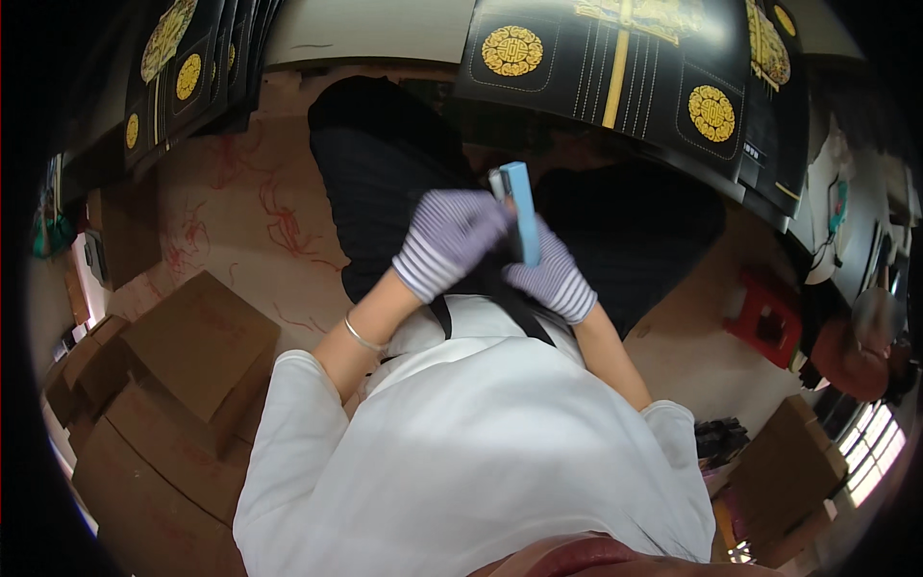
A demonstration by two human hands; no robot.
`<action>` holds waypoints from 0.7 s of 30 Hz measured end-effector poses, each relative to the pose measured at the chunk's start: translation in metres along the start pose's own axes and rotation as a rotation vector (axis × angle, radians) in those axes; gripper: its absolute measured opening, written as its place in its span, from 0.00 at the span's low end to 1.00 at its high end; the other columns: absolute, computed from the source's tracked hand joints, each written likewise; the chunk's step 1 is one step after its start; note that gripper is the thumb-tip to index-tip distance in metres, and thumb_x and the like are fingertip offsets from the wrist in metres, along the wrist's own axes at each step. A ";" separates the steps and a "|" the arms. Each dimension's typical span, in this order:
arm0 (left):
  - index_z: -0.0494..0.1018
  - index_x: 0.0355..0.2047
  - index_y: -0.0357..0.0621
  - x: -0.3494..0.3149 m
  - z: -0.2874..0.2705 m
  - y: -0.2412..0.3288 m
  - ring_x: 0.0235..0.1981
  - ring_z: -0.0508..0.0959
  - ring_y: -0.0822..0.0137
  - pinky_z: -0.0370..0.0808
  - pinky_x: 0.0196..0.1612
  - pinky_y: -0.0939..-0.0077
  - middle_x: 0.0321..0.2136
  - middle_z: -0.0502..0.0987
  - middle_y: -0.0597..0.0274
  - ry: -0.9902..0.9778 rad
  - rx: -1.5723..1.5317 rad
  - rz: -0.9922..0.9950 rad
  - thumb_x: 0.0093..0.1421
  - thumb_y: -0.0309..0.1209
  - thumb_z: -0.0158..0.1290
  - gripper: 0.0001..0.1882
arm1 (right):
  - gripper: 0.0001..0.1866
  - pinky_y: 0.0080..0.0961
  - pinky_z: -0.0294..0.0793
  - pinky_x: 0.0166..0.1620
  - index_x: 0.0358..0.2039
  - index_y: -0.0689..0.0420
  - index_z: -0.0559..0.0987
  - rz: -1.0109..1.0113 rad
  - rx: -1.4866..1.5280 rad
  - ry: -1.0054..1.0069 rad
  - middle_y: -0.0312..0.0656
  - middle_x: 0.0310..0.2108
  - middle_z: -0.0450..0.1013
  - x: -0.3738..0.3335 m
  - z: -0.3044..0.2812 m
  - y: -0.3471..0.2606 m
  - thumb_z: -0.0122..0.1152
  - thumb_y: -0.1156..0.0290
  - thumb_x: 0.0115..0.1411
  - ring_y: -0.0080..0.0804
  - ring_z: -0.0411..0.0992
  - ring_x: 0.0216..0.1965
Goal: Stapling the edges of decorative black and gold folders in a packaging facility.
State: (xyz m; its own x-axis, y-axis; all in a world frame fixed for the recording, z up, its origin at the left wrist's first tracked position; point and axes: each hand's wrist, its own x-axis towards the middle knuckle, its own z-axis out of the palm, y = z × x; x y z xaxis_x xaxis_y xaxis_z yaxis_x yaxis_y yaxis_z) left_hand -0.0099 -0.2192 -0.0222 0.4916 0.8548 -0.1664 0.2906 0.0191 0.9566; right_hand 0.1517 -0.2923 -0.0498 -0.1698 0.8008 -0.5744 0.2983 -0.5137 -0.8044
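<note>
In front of my waist, both hands are raised over my lap in grey-purple and white striped gloves. My right hand (554, 276) is closed round the lower part of a light blue stapler (522, 213), which stands nearly upright with metal and dark parts along its left side. From the left, my left hand (452, 240) has its fingers curled against the stapler's metal side; they are slightly blurred. What lies between those fingertips, if anything, is too small to make out.
Ahead, black panels with gold round patterns (512, 51) lie on a pale table (361, 34). More black panels (192, 77) stand at the far left. Brown cardboard boxes (197, 341) fill the left side. A red stool (766, 317) and another person (856, 351) are at the right.
</note>
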 end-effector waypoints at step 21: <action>0.71 0.34 0.38 0.044 0.012 0.013 0.19 0.70 0.78 0.68 0.25 0.85 0.19 0.72 0.66 -0.034 -0.643 -0.295 0.58 0.30 0.52 0.08 | 0.28 0.27 0.71 0.43 0.48 0.59 0.65 -0.084 0.109 0.262 0.41 0.34 0.71 -0.051 -0.026 -0.038 0.66 0.70 0.47 0.30 0.70 0.37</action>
State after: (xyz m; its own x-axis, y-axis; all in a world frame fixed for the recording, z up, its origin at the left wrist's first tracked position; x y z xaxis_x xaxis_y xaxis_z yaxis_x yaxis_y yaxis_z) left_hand 0.0250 -0.1879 -0.0203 0.4955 0.7500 -0.4381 -0.1218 0.5594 0.8199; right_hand 0.1734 -0.3062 0.0140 0.0628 0.8869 -0.4576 0.1880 -0.4608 -0.8674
